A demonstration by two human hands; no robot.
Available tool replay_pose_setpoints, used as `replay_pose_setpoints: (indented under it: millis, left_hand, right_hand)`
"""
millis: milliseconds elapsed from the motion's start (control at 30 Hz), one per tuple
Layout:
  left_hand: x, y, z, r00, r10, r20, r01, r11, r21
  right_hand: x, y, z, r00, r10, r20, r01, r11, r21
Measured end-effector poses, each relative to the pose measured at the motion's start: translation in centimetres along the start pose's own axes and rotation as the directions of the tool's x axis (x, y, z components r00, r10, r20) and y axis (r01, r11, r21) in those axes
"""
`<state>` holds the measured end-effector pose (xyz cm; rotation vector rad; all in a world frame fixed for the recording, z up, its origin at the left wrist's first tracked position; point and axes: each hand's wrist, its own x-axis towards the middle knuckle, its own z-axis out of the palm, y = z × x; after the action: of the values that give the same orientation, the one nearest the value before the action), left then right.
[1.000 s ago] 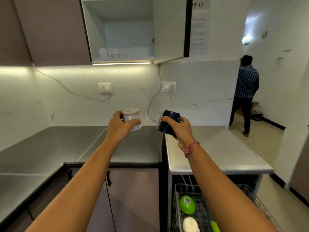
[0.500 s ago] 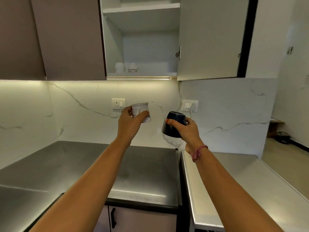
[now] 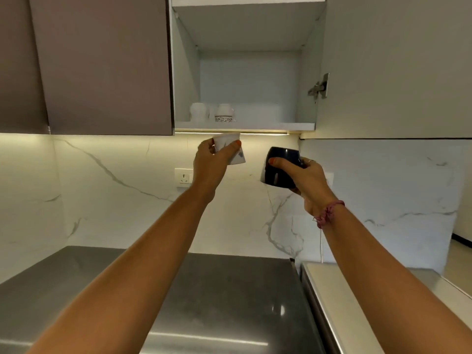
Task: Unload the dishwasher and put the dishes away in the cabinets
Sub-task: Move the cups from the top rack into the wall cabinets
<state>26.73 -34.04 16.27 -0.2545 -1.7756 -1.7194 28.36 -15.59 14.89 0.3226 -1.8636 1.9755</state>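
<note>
Head view: left hand (image 3: 209,162) grips a white cup (image 3: 231,149), right hand (image 3: 304,178) grips a dark mug (image 3: 279,167), both raised just beneath the open cabinet's shelf (image 3: 245,126) for stowing.

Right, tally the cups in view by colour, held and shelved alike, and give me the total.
White cups: 3, namely the small white ceramic cup in the left hand, and on the cabinet shelf a plain white cup and a white cup with a patterned band.
Dark blue cups: 1, the glossy dark blue mug in the right hand.
Total: 4

White cup (image 3: 231,148), navy mug (image 3: 279,166) held tilted below open cabinet (image 3: 245,125).
</note>
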Motion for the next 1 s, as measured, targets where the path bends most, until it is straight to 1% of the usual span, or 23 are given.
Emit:
replay_pose_setpoints:
  millis: [133,267,367,433,533,667,800,900,1000]
  left_hand:
    - [5.0,-0.9,-1.1,0.999,0.006,0.044,-0.003,0.998,-0.066]
    - [9.4,-1.7,-0.9,0.991,0.075,0.11,-0.071,0.997,-0.038]
    - [12.6,-1.9,0.3,0.986,0.105,0.128,-0.101,0.994,-0.033]
    - [14.5,-2.0,1.3,0.985,0.114,0.129,-0.111,0.993,-0.03]
    - [17.3,-2.5,3.1,0.981,0.15,0.122,-0.148,0.989,-0.018]
    - [20.6,-2.4,5.5,0.977,0.17,0.127,-0.17,0.985,-0.007]
    - [23.6,-1.8,7.4,0.97,0.187,0.154,-0.191,0.982,0.008]
    - [24.9,-1.6,8.3,0.964,0.18,0.195,-0.197,0.978,0.074]
    - [25.7,-1.6,9.2,0.958,0.12,0.261,-0.171,0.969,0.181]
  right_hand:
    - [3.4,-0.4,2.8,0.997,-0.042,-0.061,0.041,0.999,-0.006]
    - [6.8,-1.3,4.2,0.986,-0.104,-0.132,0.104,0.995,-0.003]
    - [9.6,-2.5,4.8,0.969,-0.169,-0.179,0.162,0.985,-0.053]
    - [11.5,-3.2,4.9,0.96,-0.204,-0.194,0.19,0.978,-0.087]
    - [14.6,-3.7,4.6,0.946,-0.241,-0.216,0.23,0.97,-0.077]
    - [18.9,-3.4,4.3,0.929,-0.282,-0.238,0.261,0.958,-0.117]
    - [23.2,-3.1,4.2,0.919,-0.325,-0.224,0.296,0.942,-0.157]
    - [25.9,-3.0,4.0,0.912,-0.353,-0.208,0.295,0.918,-0.265]
    - [27.9,-2.8,3.2,0.935,-0.319,-0.157,0.229,0.878,-0.42]
